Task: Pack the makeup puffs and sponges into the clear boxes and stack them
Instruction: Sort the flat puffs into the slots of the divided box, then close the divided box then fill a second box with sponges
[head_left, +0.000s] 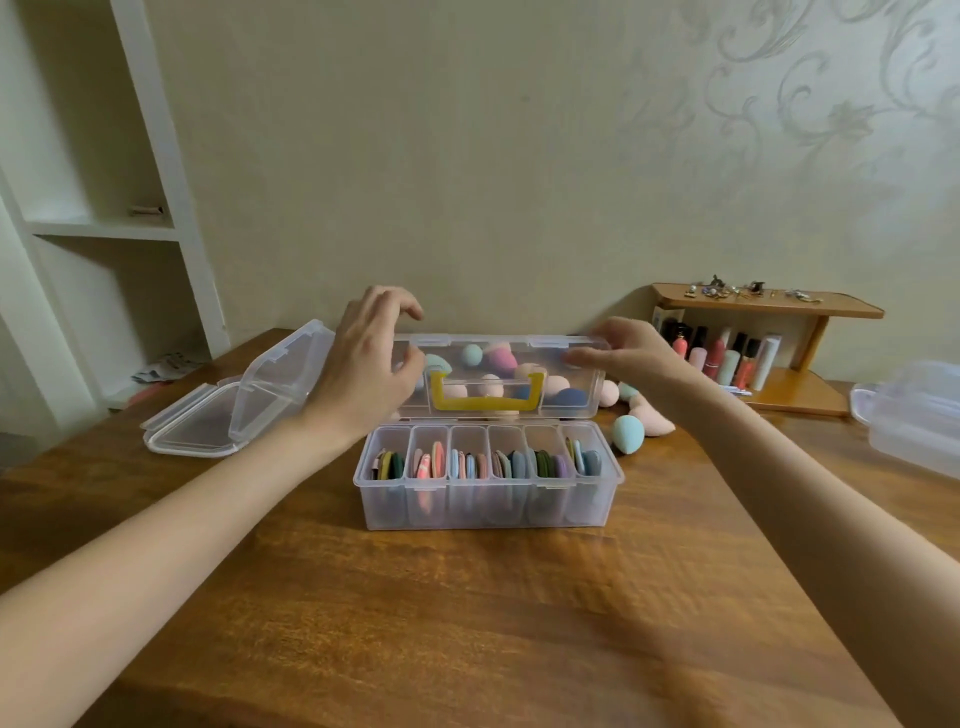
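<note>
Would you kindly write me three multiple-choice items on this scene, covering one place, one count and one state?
1. Where is the loose teal sponge?
A. On the table, right of the divided box
B. Inside that box
C. On the wall shelf

2. How many compartments does the divided box show?
A. Three
B. Six
C. Ten

3. How does the lid with the yellow handle stand?
A. Snapped shut
B. Raised behind the box, left hand and right hand at its ends
C. Flat on the floor

Answers: 1 A, it lies on wood beside the box; 2 B, five dividers make six slots; 3 B, the puffs below are uncovered.
</note>
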